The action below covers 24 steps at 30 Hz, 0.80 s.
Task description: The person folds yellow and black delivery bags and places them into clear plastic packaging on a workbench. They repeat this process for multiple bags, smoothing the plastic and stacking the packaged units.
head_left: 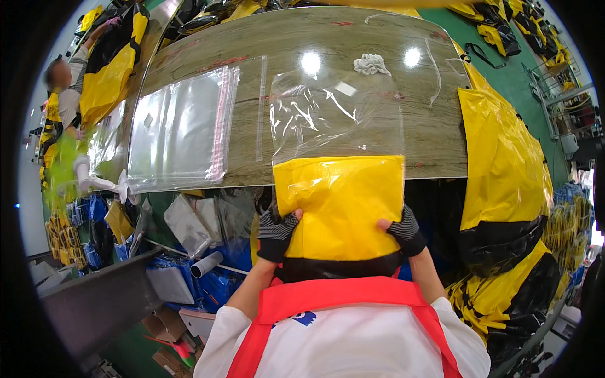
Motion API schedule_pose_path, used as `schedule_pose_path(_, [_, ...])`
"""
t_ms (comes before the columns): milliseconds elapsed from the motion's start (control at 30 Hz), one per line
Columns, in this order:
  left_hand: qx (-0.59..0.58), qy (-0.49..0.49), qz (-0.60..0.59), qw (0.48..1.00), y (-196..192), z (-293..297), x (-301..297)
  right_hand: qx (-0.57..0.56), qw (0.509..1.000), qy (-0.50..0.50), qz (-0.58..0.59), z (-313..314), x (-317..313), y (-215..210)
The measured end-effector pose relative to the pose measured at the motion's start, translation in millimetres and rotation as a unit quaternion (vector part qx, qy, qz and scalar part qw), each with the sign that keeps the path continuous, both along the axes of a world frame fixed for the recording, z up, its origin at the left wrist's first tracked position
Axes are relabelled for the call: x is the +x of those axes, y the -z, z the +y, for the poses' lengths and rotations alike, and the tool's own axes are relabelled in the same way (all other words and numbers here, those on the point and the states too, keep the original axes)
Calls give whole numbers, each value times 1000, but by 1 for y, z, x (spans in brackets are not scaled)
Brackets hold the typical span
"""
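Note:
Between my hands is a folded yellow and black bag of shiny sheet material, its yellow part up and a black band toward my body. My left hand, in a striped fingerless glove, grips its left edge, thumb on top. My right hand, gloved alike, holds the right edge the same way. Beyond the yellow part, a clear plastic bag of about the same width lies on the table. The two overlap or meet; how far the yellow piece sits inside the clear one, I cannot tell. Fingers underneath are hidden.
A stack of clear plastic bags lies left on the wood-patterned table. A crumpled white cloth rests farther back. Yellow and black bags hang over the right edge. Another person stands far left. Below are a cardboard tube and boxes.

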<state>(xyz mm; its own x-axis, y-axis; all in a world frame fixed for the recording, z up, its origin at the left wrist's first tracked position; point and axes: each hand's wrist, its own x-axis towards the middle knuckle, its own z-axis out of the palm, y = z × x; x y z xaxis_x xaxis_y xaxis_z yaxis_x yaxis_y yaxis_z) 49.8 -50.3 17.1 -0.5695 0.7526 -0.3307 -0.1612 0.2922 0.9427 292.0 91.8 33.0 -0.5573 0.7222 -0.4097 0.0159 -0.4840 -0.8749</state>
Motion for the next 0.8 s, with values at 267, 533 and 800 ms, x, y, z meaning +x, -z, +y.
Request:
schedule_pose_path(267, [135, 164, -166, 963, 14, 0, -40, 145, 940, -199, -234, 9, 15, -8])
schedule_pose_path(533, [26, 255, -14, 966, -1, -19, -12, 59, 992, -41, -108, 12, 25, 7])
schedule_pose_path(800, [23, 147, -116, 982, -31, 25, -36, 69, 988, -136, 41, 26, 16, -18])
